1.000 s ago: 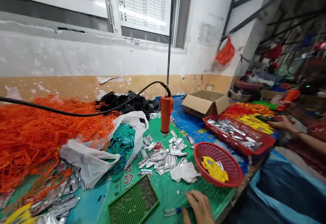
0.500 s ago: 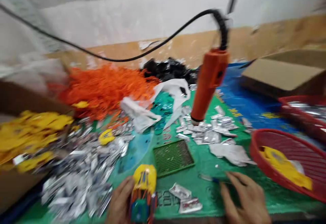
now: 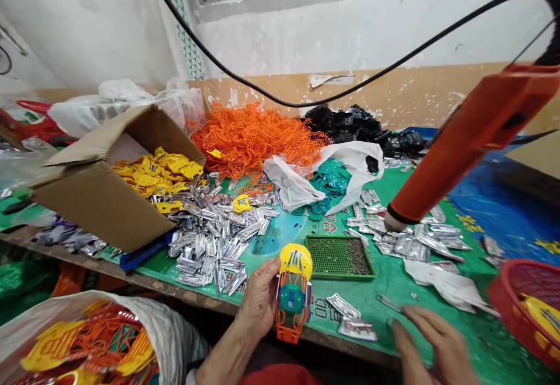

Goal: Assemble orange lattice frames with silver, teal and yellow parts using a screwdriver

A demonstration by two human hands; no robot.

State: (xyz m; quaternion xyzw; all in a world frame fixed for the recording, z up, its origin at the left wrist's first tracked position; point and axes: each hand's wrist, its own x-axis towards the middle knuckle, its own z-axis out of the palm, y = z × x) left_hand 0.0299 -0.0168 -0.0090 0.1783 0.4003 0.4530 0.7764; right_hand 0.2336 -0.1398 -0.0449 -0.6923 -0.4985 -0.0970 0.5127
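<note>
Apart, left hand (image 3: 258,297) grips plastic frame (image 3: 292,315), right hand (image 3: 431,344) open; carton (image 3: 100,210) holds yellow parts (image 3: 157,172).

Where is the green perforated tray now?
The green perforated tray lies, in the head view, on the green mat, right of the plastic model in the left hand.

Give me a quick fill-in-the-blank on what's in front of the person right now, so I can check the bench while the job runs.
The hand holding the plastic model is the person's ____ one.
The open cardboard box holds ____ plastic pieces.
The electric screwdriver hanging on the right is ____.

In order: left, yellow, orange.
</note>
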